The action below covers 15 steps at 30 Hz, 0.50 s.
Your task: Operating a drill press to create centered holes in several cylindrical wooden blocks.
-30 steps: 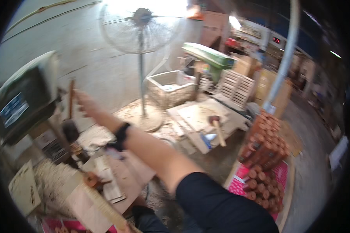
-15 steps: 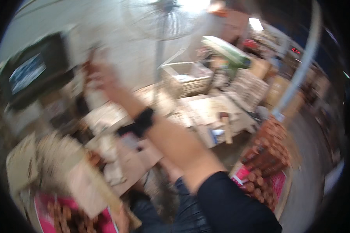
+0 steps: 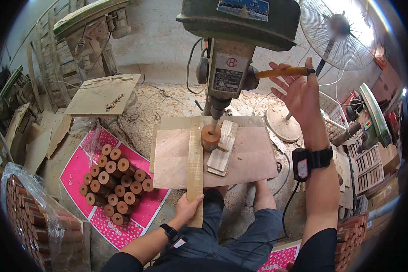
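Note:
My left hand (image 3: 188, 208) is closed around the lower end of a long flat wooden strip (image 3: 195, 167), which lies across the work board (image 3: 172, 158). A brown wooden cylinder (image 3: 210, 141) stands upright on the board, between the strip and some stacked pale wood pieces (image 3: 223, 152). The drill press (image 3: 231, 68) rises over it, its bit (image 3: 214, 123) meeting the cylinder's top; the tip is hidden. At the upper right, my right hand (image 3: 299, 93) is open against the drill press's orange-brown lever (image 3: 274, 73), fingers spread and thumb up near its end.
Several brown cylinders with holes (image 3: 115, 181) lie on a pink sheet (image 3: 79, 158) at the left. A plastic-wrapped stack of cylinders (image 3: 36, 222) stands nearer. Wood shavings (image 3: 161, 102) cover the surface behind. A standing fan (image 3: 337, 27) is at the upper right; another drill press (image 3: 374, 118) stands below it.
My view has swung left, bringing the drill press to the middle. My right hand was blurred, reaching forward; now it is at the lever. The left still holds the strip.

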Each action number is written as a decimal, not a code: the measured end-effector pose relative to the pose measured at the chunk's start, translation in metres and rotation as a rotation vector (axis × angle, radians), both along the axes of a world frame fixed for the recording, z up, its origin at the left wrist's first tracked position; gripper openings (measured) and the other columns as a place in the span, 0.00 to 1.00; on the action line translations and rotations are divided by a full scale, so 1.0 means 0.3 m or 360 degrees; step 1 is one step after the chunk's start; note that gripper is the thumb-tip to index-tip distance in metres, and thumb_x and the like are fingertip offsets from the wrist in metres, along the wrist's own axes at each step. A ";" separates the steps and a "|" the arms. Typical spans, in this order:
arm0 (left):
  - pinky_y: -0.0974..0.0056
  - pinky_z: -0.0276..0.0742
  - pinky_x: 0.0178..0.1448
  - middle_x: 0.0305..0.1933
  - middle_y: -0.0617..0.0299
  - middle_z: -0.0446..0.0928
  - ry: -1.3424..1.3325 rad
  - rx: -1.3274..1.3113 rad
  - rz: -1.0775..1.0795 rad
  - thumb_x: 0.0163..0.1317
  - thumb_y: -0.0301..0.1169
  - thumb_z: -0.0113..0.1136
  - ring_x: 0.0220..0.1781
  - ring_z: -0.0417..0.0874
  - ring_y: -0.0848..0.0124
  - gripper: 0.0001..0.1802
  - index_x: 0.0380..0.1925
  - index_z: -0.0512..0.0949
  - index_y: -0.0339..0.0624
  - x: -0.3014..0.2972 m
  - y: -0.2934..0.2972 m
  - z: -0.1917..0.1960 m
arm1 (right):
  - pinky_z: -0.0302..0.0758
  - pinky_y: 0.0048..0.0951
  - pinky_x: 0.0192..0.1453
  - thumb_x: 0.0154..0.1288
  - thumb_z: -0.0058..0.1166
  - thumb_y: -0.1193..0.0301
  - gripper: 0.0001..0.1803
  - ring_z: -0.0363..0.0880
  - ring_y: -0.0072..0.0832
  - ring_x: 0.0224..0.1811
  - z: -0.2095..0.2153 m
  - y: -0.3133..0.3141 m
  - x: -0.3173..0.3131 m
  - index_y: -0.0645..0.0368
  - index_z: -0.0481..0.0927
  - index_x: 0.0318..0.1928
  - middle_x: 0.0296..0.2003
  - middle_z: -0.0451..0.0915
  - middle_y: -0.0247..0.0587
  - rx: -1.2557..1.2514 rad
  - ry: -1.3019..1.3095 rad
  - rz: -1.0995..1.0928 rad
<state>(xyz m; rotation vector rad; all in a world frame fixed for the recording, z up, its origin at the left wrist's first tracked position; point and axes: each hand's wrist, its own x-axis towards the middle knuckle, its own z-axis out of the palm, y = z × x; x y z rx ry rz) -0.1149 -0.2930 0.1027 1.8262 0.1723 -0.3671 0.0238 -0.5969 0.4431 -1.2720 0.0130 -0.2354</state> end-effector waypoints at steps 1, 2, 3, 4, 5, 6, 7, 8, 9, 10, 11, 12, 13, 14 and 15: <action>0.59 0.79 0.48 0.40 0.51 0.84 -0.0028 0.0025 0.0028 0.56 0.51 0.69 0.42 0.85 0.64 0.30 0.43 0.78 0.32 0.001 0.001 -0.005 | 0.62 0.37 0.59 0.66 0.30 0.30 0.42 0.67 0.36 0.61 -0.003 -0.002 -0.001 0.55 0.77 0.51 0.61 0.74 0.43 0.0012 -0.0003 0.0051; 0.60 0.79 0.47 0.40 0.51 0.84 0.0019 -0.0004 0.0027 0.56 0.51 0.69 0.42 0.85 0.65 0.30 0.43 0.78 0.32 0.001 0.003 -0.011 | 0.63 0.36 0.59 0.66 0.30 0.30 0.42 0.68 0.36 0.59 -0.004 -0.005 -0.002 0.55 0.77 0.50 0.60 0.75 0.43 -0.0029 -0.0009 0.0059; 0.61 0.79 0.47 0.40 0.52 0.84 0.0083 -0.0057 0.0010 0.56 0.51 0.70 0.42 0.85 0.66 0.30 0.44 0.78 0.32 0.003 0.006 -0.016 | 0.64 0.36 0.58 0.66 0.31 0.31 0.41 0.69 0.35 0.58 -0.003 -0.007 -0.002 0.55 0.78 0.50 0.60 0.75 0.43 -0.0074 -0.0030 0.0049; 0.61 0.79 0.47 0.40 0.52 0.84 0.0059 -0.0027 0.0020 0.56 0.51 0.70 0.42 0.85 0.66 0.30 0.44 0.78 0.32 0.004 0.008 -0.020 | 0.64 0.36 0.58 0.66 0.31 0.31 0.41 0.69 0.35 0.58 0.002 -0.011 -0.002 0.55 0.78 0.50 0.60 0.75 0.43 -0.0064 -0.0023 0.0060; 0.61 0.79 0.47 0.40 0.52 0.84 0.0090 -0.0094 0.0029 0.56 0.50 0.70 0.41 0.85 0.67 0.30 0.44 0.78 0.33 0.004 0.010 -0.023 | 0.64 0.36 0.57 0.65 0.30 0.30 0.42 0.70 0.35 0.57 0.006 -0.013 -0.003 0.55 0.78 0.51 0.59 0.76 0.43 -0.0088 -0.0015 0.0097; 0.62 0.79 0.46 0.40 0.53 0.84 0.0152 -0.0191 0.0015 0.56 0.49 0.70 0.41 0.84 0.68 0.29 0.45 0.78 0.33 0.006 0.011 -0.025 | 0.65 0.35 0.57 0.65 0.30 0.30 0.43 0.71 0.35 0.56 0.012 -0.015 -0.003 0.55 0.78 0.51 0.58 0.76 0.43 -0.0119 -0.0029 0.0103; 0.62 0.79 0.46 0.40 0.53 0.84 0.0118 -0.0159 0.0040 0.56 0.49 0.70 0.41 0.84 0.68 0.29 0.45 0.78 0.33 0.006 0.012 -0.023 | 0.65 0.35 0.57 0.65 0.30 0.30 0.43 0.71 0.35 0.56 0.018 -0.017 -0.004 0.55 0.78 0.51 0.58 0.76 0.43 -0.0110 -0.0011 0.0136; 0.62 0.79 0.46 0.40 0.53 0.83 0.0123 -0.0159 0.0038 0.57 0.48 0.70 0.41 0.84 0.68 0.29 0.45 0.78 0.33 0.007 0.014 -0.021 | 0.67 0.34 0.55 0.65 0.32 0.31 0.41 0.72 0.35 0.56 0.022 -0.017 -0.004 0.55 0.77 0.51 0.59 0.76 0.45 -0.0127 -0.0028 0.0136; 0.63 0.79 0.45 0.41 0.53 0.83 0.0160 -0.0208 0.0011 0.57 0.47 0.70 0.41 0.84 0.69 0.28 0.45 0.77 0.32 0.006 0.014 -0.016 | 0.70 0.32 0.54 0.65 0.33 0.31 0.40 0.73 0.36 0.57 0.026 -0.017 -0.004 0.55 0.77 0.52 0.60 0.75 0.47 -0.0136 -0.0032 0.0097; 0.63 0.79 0.45 0.41 0.53 0.83 0.0121 -0.0161 0.0041 0.57 0.47 0.70 0.41 0.84 0.69 0.28 0.45 0.77 0.32 0.007 0.015 -0.011 | 0.70 0.32 0.54 0.65 0.33 0.31 0.40 0.73 0.36 0.57 0.032 -0.018 0.000 0.55 0.77 0.52 0.60 0.75 0.47 -0.0146 -0.0053 0.0140; 0.63 0.79 0.45 0.40 0.53 0.83 0.0130 -0.0135 0.0028 0.58 0.47 0.70 0.41 0.84 0.69 0.28 0.46 0.77 0.32 0.011 0.016 -0.004 | 0.70 0.33 0.54 0.66 0.33 0.31 0.40 0.73 0.35 0.57 0.039 -0.019 0.005 0.55 0.76 0.52 0.60 0.75 0.46 -0.0137 -0.0034 0.0144; 0.63 0.79 0.45 0.40 0.54 0.83 0.0192 -0.0144 0.0016 0.58 0.46 0.69 0.41 0.84 0.69 0.28 0.46 0.77 0.32 0.009 0.017 0.003 | 0.70 0.33 0.55 0.66 0.32 0.32 0.41 0.72 0.35 0.57 0.040 -0.019 0.006 0.54 0.76 0.53 0.60 0.75 0.46 -0.0132 -0.0002 0.0088; 0.63 0.79 0.45 0.40 0.54 0.83 0.0155 -0.0099 0.0020 0.58 0.46 0.69 0.41 0.84 0.69 0.28 0.46 0.77 0.32 0.010 0.019 0.009 | 0.70 0.33 0.55 0.66 0.32 0.32 0.41 0.72 0.35 0.57 0.042 -0.020 0.005 0.54 0.76 0.53 0.60 0.75 0.46 -0.0118 -0.0001 0.0152; 0.63 0.79 0.45 0.40 0.54 0.83 0.0134 -0.0096 0.0008 0.58 0.46 0.69 0.41 0.84 0.69 0.28 0.46 0.77 0.32 0.010 0.019 0.014 | 0.68 0.34 0.55 0.66 0.31 0.33 0.40 0.72 0.35 0.56 0.046 -0.021 0.005 0.55 0.77 0.53 0.59 0.76 0.44 -0.0099 0.0011 0.0162; 0.63 0.79 0.45 0.40 0.54 0.83 0.0131 -0.0144 -0.0032 0.58 0.46 0.69 0.40 0.84 0.69 0.28 0.46 0.77 0.32 0.010 0.018 0.018 | 0.66 0.34 0.55 0.66 0.29 0.35 0.39 0.71 0.35 0.55 0.050 -0.022 0.003 0.56 0.77 0.52 0.57 0.77 0.42 -0.0080 0.0027 0.0124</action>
